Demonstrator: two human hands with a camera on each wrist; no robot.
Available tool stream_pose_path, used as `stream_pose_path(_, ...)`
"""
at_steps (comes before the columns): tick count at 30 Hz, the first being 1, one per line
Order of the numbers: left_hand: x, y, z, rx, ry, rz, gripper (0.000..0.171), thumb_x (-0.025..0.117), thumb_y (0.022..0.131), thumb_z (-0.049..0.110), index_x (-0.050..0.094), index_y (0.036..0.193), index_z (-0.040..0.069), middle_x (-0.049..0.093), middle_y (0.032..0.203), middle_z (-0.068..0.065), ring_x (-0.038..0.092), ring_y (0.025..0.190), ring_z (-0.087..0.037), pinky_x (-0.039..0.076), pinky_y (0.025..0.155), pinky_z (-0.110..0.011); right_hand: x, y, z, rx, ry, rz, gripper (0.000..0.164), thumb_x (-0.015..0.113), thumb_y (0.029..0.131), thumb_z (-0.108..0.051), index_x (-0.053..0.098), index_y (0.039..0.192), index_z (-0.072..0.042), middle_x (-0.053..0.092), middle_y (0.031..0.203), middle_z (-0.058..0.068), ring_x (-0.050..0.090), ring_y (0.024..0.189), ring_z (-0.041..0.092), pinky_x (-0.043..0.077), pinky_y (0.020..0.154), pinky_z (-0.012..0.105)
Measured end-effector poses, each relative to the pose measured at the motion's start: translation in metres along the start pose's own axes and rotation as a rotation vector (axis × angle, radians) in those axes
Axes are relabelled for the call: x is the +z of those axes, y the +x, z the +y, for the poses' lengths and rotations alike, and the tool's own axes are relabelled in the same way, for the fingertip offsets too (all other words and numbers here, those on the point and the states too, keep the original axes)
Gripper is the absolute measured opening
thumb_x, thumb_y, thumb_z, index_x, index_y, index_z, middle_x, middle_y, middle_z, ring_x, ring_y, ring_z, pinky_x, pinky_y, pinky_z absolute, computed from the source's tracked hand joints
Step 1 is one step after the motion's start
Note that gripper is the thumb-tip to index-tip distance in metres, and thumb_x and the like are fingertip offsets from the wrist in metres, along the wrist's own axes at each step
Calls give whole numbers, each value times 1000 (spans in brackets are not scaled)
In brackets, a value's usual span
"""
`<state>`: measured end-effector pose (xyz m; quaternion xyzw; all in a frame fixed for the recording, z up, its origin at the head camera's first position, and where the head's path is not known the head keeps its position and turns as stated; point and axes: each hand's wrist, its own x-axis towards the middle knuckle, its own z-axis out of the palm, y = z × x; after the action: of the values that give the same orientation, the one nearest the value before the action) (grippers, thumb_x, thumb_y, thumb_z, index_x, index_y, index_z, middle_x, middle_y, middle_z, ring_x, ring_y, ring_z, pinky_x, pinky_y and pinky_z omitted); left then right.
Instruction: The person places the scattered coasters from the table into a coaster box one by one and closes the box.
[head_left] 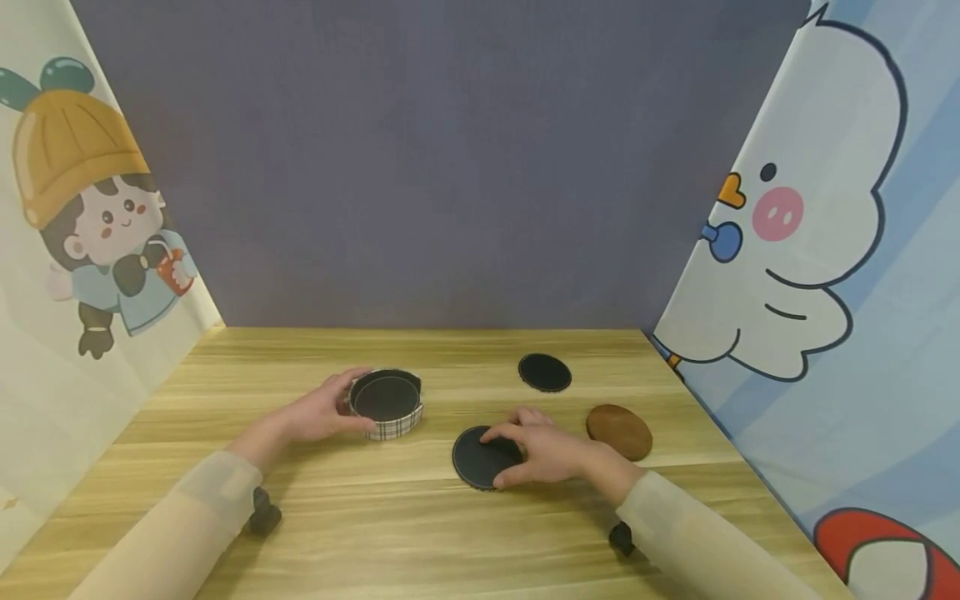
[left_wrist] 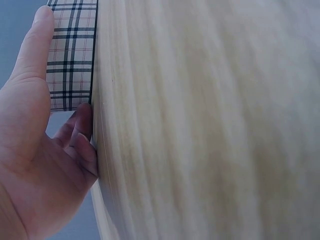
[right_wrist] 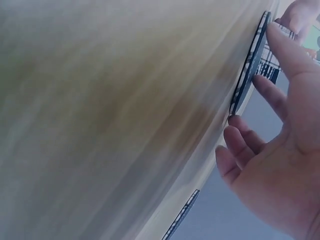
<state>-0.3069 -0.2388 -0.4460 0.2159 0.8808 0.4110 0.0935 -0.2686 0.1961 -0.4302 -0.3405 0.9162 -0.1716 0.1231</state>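
My left hand (head_left: pixel 322 412) holds a round, low coaster holder (head_left: pixel 397 427) with a plaid side wall and a black inside. The thumb lies along its front and the other fingers reach behind it; the plaid wall (left_wrist: pixel 72 55) fills the gap by the thumb in the left wrist view. My right hand (head_left: pixel 543 450) grips a round black coaster (head_left: pixel 476 462) lying on the table. Its thumb is at the near edge, the index finger bends onto the top, and a plaid rim (right_wrist: pixel 246 67) shows along the coaster's side.
Another black coaster (head_left: pixel 545 372) lies farther back on the wood-grain table (head_left: pixel 360 517). A brown round coaster (head_left: pixel 619 432) is right of my right hand. A grey panel (head_left: pixel 435 167) stands behind, with cartoon-printed walls on both sides.
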Motion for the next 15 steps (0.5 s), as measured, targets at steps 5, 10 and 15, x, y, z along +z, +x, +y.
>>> stream_pose_path(5, 0, 1, 0, 0, 10, 2, 112, 92, 92, 34, 21, 172, 2, 30, 160, -43, 70, 125, -44, 53, 116, -63, -1, 0, -1, 1, 3, -13, 86, 87, 90, -58, 54, 162, -26, 48, 157, 12, 44, 145, 35, 44, 117, 63)
stream_pose_path(10, 0, 1, -1, 2, 21, 9, 112, 92, 92, 33, 22, 172, 1, 32, 158, -42, 70, 123, -42, 54, 114, -63, 1, 9, -1, -18, -16, -38, 105, 91, 84, -58, 44, 169, -18, 45, 166, 12, 41, 153, 35, 41, 122, 62)
stream_pose_path(15, 0, 1, -3, 5, 33, 9, 110, 92, 92, 33, 22, 172, 2, 33, 157, -42, 71, 120, -39, 57, 112, -61, 3, 20, 2, -14, -32, -65, 110, 94, 78, -56, 44, 169, -21, 44, 165, 7, 41, 150, 29, 43, 120, 57)
